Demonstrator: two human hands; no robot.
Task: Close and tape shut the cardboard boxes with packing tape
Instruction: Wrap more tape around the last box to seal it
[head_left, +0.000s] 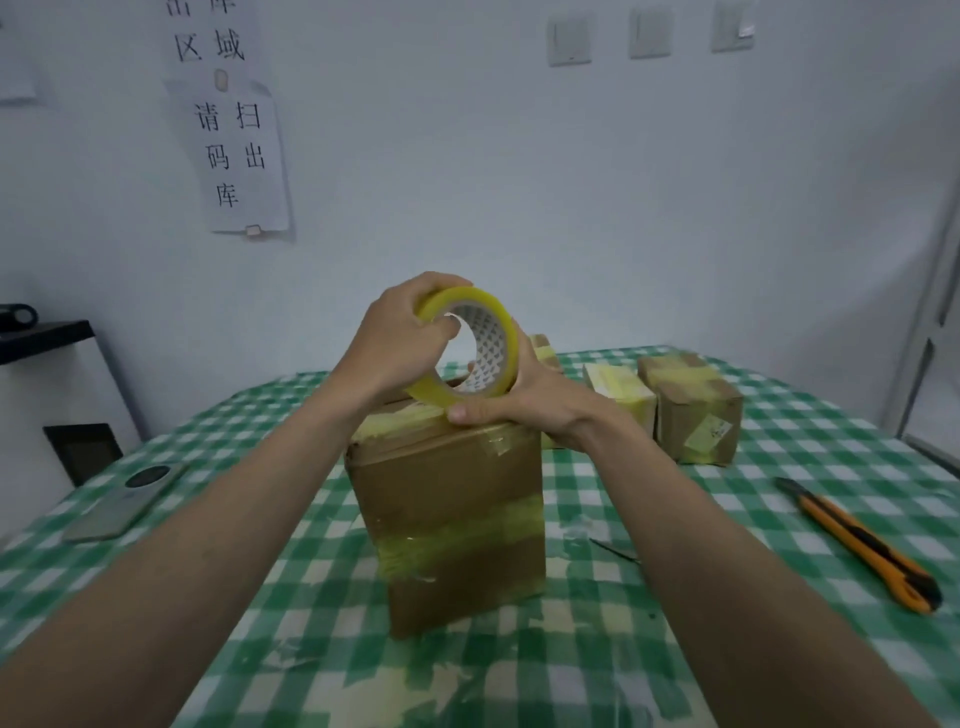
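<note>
Two bare forearms, no sleeves, left hand (395, 345), right hand (524, 405)

Right hand (524, 410) fingers hidden behind the tape roll (467, 348); box (447, 519) top mostly concealed beneath both hands. Beyond the grip, a small box (543, 348) is largely occluded; wall notice (213, 31) cropped above.

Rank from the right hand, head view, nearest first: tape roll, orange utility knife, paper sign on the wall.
From the right hand:
1. Tape roll: in contact, the hand holds its lower right edge above the box.
2. Orange utility knife: lying on the table, off to the right and nearer the camera.
3. Paper sign: on the wall, up and left, behind the table.
</note>
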